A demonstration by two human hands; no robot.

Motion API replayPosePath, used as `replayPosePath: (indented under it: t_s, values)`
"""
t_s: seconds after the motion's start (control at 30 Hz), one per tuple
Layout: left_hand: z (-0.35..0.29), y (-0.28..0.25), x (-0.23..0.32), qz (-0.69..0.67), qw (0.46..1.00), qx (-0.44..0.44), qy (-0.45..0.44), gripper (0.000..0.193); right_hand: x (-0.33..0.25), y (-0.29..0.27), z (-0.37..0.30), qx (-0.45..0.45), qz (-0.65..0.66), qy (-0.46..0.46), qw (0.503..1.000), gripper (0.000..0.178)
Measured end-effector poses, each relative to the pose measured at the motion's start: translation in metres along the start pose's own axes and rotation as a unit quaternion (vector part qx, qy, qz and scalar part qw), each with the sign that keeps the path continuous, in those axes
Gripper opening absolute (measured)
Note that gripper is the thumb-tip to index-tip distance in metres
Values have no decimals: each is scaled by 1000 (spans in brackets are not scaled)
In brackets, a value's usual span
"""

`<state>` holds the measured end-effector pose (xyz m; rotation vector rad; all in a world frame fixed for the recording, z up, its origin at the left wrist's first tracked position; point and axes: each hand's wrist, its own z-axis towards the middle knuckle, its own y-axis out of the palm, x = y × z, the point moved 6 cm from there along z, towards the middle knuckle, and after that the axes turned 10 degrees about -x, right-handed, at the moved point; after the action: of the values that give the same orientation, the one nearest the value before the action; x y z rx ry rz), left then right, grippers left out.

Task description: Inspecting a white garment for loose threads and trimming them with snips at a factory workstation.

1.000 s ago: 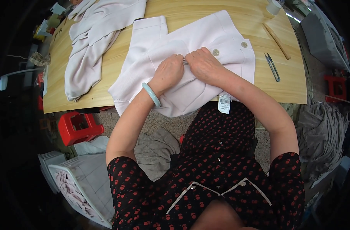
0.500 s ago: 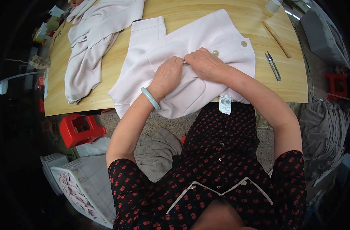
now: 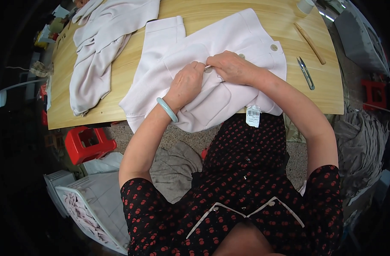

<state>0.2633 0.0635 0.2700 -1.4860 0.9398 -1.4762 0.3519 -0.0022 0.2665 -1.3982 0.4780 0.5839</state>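
Observation:
A pale pink knit garment (image 3: 220, 102) with large round buttons lies across the near edge of the table. My left hand (image 3: 187, 84), a pale green bangle (image 3: 167, 109) on its wrist, pinches the cloth beside one button (image 3: 208, 69). Close against it, my right hand (image 3: 231, 67) is closed on the same fold of the garment, its fingertips partly hidden. Another button (image 3: 273, 48) shows near the garment's right edge. From the lower edge hangs a white printed tag (image 3: 252, 116).
On the wooden table (image 3: 284, 19), a second pink garment (image 3: 92, 68) lies at left. Thread snips (image 3: 305, 73), a wooden stick (image 3: 310, 44) and a white cup (image 3: 305, 6) are at right. A red stool (image 3: 90, 145) and a bin (image 3: 96, 205) stand at lower left.
Both hands stay on the same fold beside the button. My right hand has shifted very slightly, and more of the button between the hands shows. The whole view has moved a little.

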Motion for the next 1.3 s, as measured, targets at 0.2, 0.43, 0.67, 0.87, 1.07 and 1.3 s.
replayPosePath:
  t_s: [0.2,0.43,0.67,0.87,1.07,1.3]
  values:
    - [3,-1,-4,-18,1000,5,-4,9,-1,2,2,-24,13,3,1000,11]
    - [5,-1,-16,-129,989,-31,-66,16,13,-5,7,-47,73,80,993,14]
    - [-21,-19,-14,-198,978,-23,-66,21,16,-12,25,-140,50,158,976,18]
    - [-97,-55,-9,-42,983,104,-143,31,-24,-11,21,79,-98,13,992,15]
    - [-129,-47,-16,-63,967,92,-230,39,-68,33,26,12,-65,-38,997,20]
    - [-136,-46,-38,-206,949,54,-233,33,-78,41,22,-44,-100,49,993,18]
